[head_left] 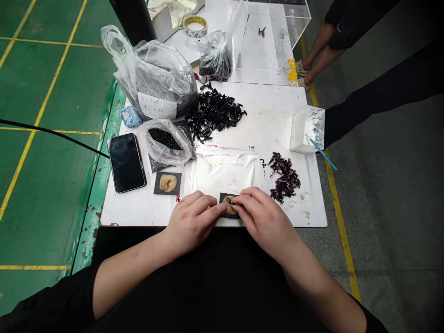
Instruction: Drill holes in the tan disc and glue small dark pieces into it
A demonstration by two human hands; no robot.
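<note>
Both hands meet at the near edge of the white table (138,210). My left hand (191,221) and my right hand (262,216) have their fingers pinched together over a black square pad with a tan putty lump (229,206). A tiny dark part sits between the fingertips on the lump. A second black pad with a tan lump (168,183) lies to the left, untouched. A white plastic sheet (227,171) with a few tiny gold pieces lies just beyond the hands.
A black phone (126,162) lies at the left. Behind are a small bag of black parts (166,143), a large bag (157,81), a loose black pile (213,113), a dark purple pile (285,178), a clear box (307,129), a tape roll (194,25). Another person's legs (364,60) stand at the right.
</note>
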